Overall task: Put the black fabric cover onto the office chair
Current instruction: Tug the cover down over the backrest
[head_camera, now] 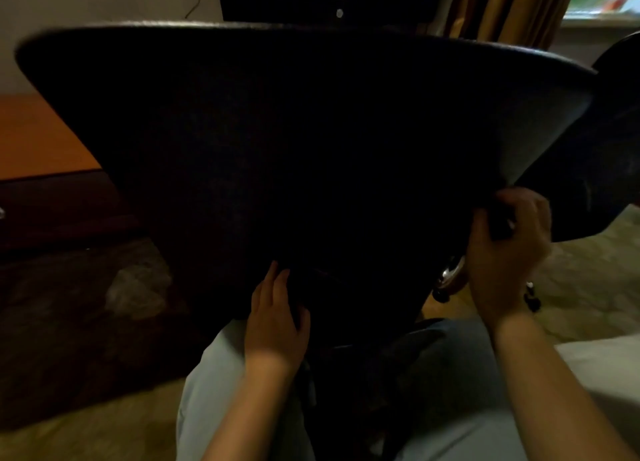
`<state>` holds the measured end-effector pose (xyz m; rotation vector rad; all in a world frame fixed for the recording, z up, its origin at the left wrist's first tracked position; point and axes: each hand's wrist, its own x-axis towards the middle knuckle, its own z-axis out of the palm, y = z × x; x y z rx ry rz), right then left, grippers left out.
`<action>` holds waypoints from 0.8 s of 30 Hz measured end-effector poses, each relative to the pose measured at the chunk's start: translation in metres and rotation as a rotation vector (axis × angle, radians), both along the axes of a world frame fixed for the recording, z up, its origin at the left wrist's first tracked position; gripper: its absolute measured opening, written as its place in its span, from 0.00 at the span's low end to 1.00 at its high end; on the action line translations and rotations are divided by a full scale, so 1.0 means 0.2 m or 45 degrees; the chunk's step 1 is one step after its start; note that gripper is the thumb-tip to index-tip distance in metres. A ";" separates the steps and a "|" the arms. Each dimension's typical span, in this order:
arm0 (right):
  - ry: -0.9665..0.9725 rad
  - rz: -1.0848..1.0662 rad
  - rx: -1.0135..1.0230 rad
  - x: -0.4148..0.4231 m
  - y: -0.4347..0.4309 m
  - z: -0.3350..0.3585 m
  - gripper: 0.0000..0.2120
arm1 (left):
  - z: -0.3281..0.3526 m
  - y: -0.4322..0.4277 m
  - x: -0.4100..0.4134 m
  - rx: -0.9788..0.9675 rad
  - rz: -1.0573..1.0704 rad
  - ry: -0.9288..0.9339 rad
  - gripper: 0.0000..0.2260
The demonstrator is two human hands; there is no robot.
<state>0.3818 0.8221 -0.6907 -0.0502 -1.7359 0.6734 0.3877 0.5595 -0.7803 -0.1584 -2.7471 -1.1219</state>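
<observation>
The office chair's backrest fills most of the view, wrapped in the black fabric cover (294, 141). A black seat part of the office chair (609, 148) shows at the right. My left hand (275, 316) lies against the cover's lower edge near the middle, fingers fairly straight and pressing on the fabric. My right hand (507, 249) grips the cover's lower right corner, fingers curled round the bunched black fabric. A chrome chair part (450, 275) shows just left of my right wrist.
An orange-brown wooden surface (38, 138) sits at the left over a dark cabinet front. A dark patterned rug (86, 304) covers the floor at the left. Curtains (509, 6) and a window are at the top right. My legs in light trousers (214, 408) are below.
</observation>
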 end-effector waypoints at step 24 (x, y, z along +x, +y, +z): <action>0.119 0.093 0.092 -0.10 -0.21 0.15 0.07 | 0.00 -0.02 0.00 0.038 0.044 0.017 0.27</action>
